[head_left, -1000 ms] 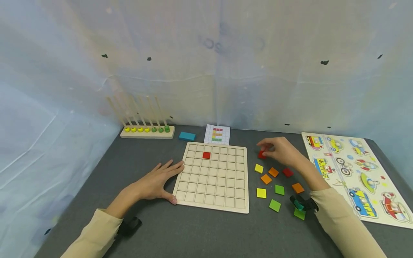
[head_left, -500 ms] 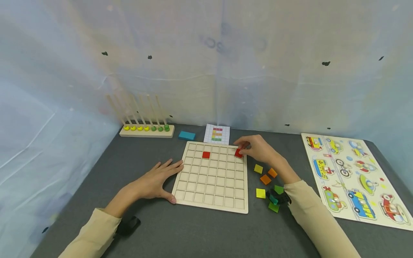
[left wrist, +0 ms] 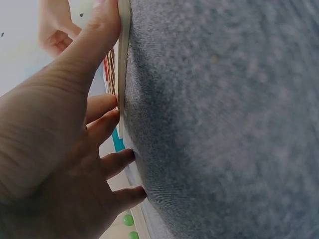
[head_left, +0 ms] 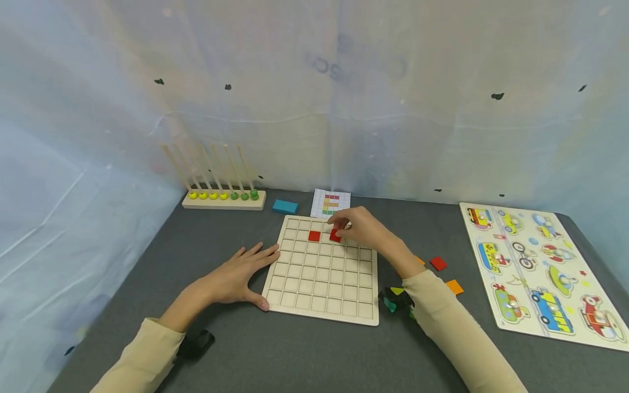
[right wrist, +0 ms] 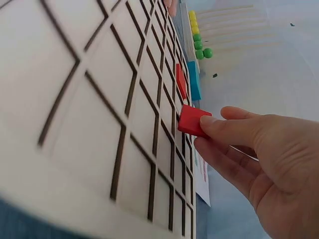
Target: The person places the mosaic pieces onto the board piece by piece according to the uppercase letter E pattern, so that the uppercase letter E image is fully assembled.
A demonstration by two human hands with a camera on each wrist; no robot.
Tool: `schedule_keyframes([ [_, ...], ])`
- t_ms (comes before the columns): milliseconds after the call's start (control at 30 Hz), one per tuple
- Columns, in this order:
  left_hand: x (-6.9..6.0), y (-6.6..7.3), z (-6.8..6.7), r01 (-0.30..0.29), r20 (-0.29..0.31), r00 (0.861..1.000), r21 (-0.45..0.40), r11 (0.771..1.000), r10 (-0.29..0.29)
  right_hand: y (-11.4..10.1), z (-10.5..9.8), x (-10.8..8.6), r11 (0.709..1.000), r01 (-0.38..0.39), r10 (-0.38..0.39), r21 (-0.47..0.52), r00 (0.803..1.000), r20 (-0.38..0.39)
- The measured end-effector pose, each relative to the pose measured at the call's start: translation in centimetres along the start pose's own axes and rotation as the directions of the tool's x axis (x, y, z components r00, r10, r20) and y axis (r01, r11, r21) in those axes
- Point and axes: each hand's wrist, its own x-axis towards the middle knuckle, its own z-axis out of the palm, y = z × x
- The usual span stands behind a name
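Note:
A wooden grid board (head_left: pixel 321 287) lies on the dark tabletop. One red square tile (head_left: pixel 314 236) sits in a cell of its second row. My right hand (head_left: pixel 363 228) pinches another red tile (right wrist: pixel 193 120) between thumb and fingers, just over the board and a little right of the placed tile. In the right wrist view the held tile is tilted. My left hand (head_left: pixel 242 277) rests with spread fingers at the board's left edge, thumb at the lower corner; in the left wrist view its thumb and some fingertips touch the rim.
Behind the board lie a card with a coloured pattern (head_left: pixel 330 203) and a blue block (head_left: pixel 285 207). A peg abacus (head_left: pixel 223 201) stands back left. A loose red tile (head_left: pixel 438 263) and an orange tile (head_left: pixel 454 286) lie right, near a picture puzzle (head_left: pixel 540 273); my right arm hides others.
My right hand has carried the red tile leftward from the loose tiles to above the board's upper middle. The left hand stays at the board's edge.

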Motion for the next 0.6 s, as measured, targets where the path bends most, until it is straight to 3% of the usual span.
schedule_keyframes([
  [367, 0.1, 0.0, 0.0, 0.013, 0.007, 1.0, -0.009, 1.0, -0.013, -0.7, 1.6, 1.5, 1.0, 0.012, -0.012, 0.025, 1.0, 0.005],
  [600, 0.1, -0.1, 0.0, 0.01, 0.007, 1.0, -0.004, 1.0, -0.01, -1.0, 1.8, 1.5, 0.999, -0.022, 0.023, -0.028, 0.999, 0.026],
])
